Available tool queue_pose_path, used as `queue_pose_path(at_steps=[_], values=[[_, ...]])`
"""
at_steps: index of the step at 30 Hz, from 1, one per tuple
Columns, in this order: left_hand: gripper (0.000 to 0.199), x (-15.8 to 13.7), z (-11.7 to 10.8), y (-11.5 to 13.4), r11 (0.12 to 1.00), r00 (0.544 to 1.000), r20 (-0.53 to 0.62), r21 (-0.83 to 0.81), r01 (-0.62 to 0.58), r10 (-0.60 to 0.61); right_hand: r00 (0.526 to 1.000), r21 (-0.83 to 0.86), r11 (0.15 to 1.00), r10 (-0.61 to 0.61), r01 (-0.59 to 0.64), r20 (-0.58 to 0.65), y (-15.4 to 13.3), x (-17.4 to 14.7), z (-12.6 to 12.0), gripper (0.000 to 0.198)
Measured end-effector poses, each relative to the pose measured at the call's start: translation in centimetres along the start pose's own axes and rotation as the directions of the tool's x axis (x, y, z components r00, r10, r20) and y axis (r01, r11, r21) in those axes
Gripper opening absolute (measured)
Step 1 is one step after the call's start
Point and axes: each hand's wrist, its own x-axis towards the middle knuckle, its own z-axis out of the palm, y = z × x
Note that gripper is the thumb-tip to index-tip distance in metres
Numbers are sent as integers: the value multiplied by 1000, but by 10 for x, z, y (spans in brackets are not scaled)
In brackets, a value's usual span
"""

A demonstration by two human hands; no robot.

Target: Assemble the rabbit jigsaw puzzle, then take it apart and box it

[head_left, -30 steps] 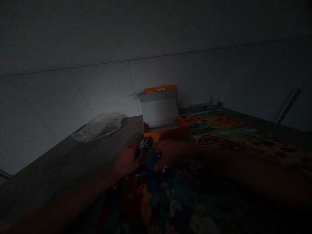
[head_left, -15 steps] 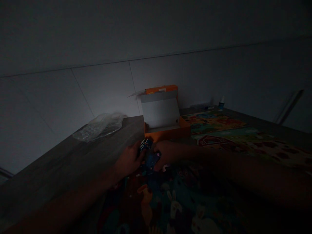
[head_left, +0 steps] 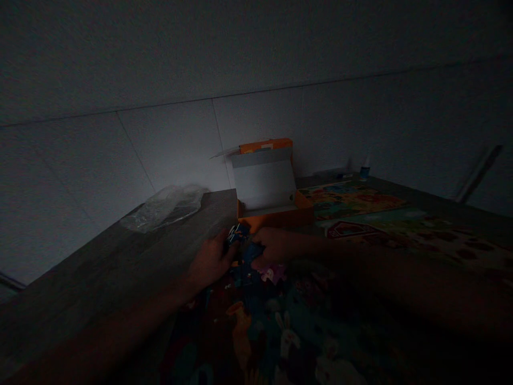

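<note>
In very dim light, my left hand [head_left: 210, 259] is closed on a dark blue puzzle piece [head_left: 239, 233] with white marks, near the front of the orange box. Just right of it, my right hand [head_left: 268, 246] pinches another blue puzzle piece [head_left: 252, 252]. Its arm reaches in from the right, and the fingers partly cover the piece. Under and in front of both hands lies a dark jigsaw puzzle [head_left: 240, 331] showing rabbits and an orange animal figure. A small purple patch shows beside my right fingers.
An orange box [head_left: 276, 218] stands open behind my hands, its pale lid raised. Crumpled clear plastic [head_left: 164, 208] lies to the left on the grey table [head_left: 100, 272]. Colourful picture sheets [head_left: 360, 203] cover the right side. A small bottle [head_left: 364, 170] stands at the back right, near the wall.
My right hand has moved slightly up with its blue piece, uncovering more of the purple patch below. My left hand has barely shifted.
</note>
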Motion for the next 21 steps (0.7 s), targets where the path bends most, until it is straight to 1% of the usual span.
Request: queue_pose_path(at_steps=[5,10,13,15,18,21], values=[[21,-1,-1,2,1000,1000,-15,13,-4,4,999,5,999,-46,47,-24,2,2,0,18],[21,0,1,1,1000,1000,-6,-15,-9,8,999,-14,999,-42,41,-27,-3,-2,0,18],[23,-1,1,0,1000,1000,-8,-25,-11,10,997,35,997,-70,69,13,-2,-2,3,14],[24,-1,0,1,999,1000,-15,-35,-21,20,995,80,992,-100,99,13,-1,0,8,16],[25,-1,-1,2,999,999,-31,-42,-32,31,991,87,987,-129,132,-37,-3,1,15,17],[24,-1,-2,2,998,999,-42,-54,-35,32,980,3,986,-163,164,-110,-8,0,19,18]])
